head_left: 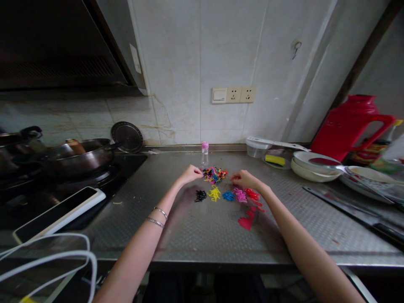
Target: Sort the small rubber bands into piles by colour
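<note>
A mixed heap of small coloured rubber bands lies on the metal counter. My left hand is at its left edge, fingertips pinched together; whether a band is between them is too small to see. To the right of the heap, my right hand is closed with curled fingers, and what they hold, if anything, is hidden. In front lie separate piles: black bands, yellow bands, blue bands, pink bands and red bands, the red nearest my right hand. A small clear bottle with pink cap stands behind the heap.
A pan sits on the stove at left, near a white-edged device and white cables. On the right are bowls, a long knife-like tool, a yellow sponge and a red thermos jug.
</note>
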Tool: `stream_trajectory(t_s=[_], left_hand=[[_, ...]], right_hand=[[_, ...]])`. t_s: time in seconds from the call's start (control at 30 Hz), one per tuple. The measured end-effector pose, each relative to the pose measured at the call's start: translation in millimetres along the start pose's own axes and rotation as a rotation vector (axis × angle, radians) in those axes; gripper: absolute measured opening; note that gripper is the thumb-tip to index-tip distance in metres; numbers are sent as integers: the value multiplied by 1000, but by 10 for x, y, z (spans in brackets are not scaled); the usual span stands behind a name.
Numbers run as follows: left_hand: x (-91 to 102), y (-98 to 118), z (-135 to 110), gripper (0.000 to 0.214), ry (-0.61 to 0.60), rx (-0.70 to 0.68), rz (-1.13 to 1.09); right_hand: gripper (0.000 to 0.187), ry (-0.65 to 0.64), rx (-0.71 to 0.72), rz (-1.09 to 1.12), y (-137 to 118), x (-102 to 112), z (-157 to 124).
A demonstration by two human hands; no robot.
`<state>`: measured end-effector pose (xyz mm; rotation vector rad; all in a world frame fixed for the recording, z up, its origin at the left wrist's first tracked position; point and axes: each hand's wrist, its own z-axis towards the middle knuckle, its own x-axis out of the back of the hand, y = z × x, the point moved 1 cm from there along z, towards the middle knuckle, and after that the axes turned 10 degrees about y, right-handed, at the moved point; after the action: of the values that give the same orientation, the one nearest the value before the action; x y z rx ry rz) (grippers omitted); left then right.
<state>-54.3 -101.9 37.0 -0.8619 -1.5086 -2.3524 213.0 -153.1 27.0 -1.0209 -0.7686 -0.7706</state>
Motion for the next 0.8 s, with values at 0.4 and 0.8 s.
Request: stream_trajectory(t_s=[0.4, 0.8], left_hand=[[185, 180, -140, 31, -489, 149, 57], [203, 180, -104, 37, -141, 147, 9]], right_hand=[[23, 147, -2, -146, -216, -170, -10], [25, 106, 237, -143, -364, -227, 42]])
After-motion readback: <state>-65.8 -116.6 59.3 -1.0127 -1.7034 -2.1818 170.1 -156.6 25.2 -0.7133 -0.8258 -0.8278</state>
